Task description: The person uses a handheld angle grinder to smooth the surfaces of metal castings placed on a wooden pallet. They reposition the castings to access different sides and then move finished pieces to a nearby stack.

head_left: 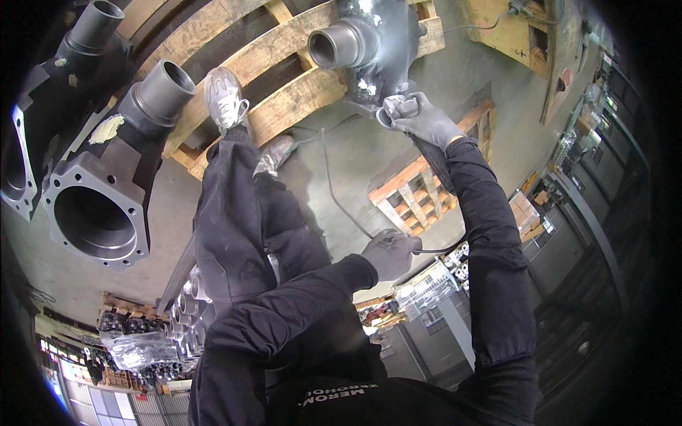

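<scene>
A small power tool, seemingly a grinder point(399, 108), is gripped in the right hand point(426, 122), which is gloved in grey and closed around the tool's body. The tool's head is pressed against the lower flank of a grey casting point(373, 46) that rests on a wooden pallet point(284, 78) near the pallet's far right corner. The left hand point(389, 252), also gloved, is closed loosely on the tool's dark cable point(341, 199), which is held clear of the legs and runs in a curve over the concrete floor point(341, 153).

The grinder is judged light and stiff enough to be steered with one hand, though it is likely to kick or skid on bare metal; a firm hold around its body, behind the head, seems best. The cable is soft and limp and can be held anywhere along its length.

The casting looks heavy and rigid, not something to be shifted by hand. It is dull grey with a bright, freshly worked patch at the contact spot, and a round tubular neck point(334, 46) projects from it toward the left. Two similar castings point(106, 192) lie by the pallet's left edge. A grey shoe point(224, 99) is planted on a pallet board.
</scene>
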A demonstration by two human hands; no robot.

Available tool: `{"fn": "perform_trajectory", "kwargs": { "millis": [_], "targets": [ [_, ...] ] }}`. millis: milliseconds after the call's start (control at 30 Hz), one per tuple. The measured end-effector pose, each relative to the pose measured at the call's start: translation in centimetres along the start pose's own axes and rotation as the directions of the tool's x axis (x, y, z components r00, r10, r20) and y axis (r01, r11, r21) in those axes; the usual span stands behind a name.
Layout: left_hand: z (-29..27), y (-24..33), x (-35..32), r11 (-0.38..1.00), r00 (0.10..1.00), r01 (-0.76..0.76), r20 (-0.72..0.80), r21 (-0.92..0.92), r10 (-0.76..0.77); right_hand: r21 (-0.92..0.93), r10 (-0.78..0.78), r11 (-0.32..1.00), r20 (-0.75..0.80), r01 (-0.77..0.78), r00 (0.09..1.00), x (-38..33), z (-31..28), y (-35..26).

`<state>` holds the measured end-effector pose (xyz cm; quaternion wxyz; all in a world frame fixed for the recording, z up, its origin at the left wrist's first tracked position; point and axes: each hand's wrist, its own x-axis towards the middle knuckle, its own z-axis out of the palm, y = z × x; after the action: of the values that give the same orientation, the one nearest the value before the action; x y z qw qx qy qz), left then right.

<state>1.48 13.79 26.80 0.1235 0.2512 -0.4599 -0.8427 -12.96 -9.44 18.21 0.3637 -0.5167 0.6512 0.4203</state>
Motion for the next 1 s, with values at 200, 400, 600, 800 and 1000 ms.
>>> {"fn": "perform_trajectory", "kwargs": {
  "millis": [200, 400, 600, 800, 1000],
  "targets": [
    [-1.0, 1.0, 0.0, 0.999, 0.999, 0.031, 0.034, -0.017, -0.03, -0.032, -0.053, 0.998, 0.04, 0.054, 0.998, 1.1, -0.3, -0.1],
    [-2.0, 1.7, 0.1, 0.999, 0.998, 0.027, 0.059, -0.046, -0.024, -0.054, -0.007, 0.998, 0.033, 0.009, 0.999, 1.5, -1.8, 1.1],
    [-2.1, 1.9, 0.4, 0.997, 0.999, 0.007, 0.038, -0.071, -0.004, -0.136, 0.008, 0.991, 0.051, -0.001, 0.999, 1.8, -2.6, 0.4],
    [-2.1, 2.0, 0.6, 0.998, 1.0, -0.023, 0.012, -0.054, 0.023, -0.399, -0.202, 0.85, 0.355, 0.344, 0.913, 1.1, -3.0, -2.4],
    [-2.3, 1.9, 0.7, 0.998, 0.999, -0.025, 0.026, -0.065, 0.027, -0.479, -0.169, 0.803, 0.388, 0.355, 0.906, 0.8, -3.2, -3.1]
  ]
}}
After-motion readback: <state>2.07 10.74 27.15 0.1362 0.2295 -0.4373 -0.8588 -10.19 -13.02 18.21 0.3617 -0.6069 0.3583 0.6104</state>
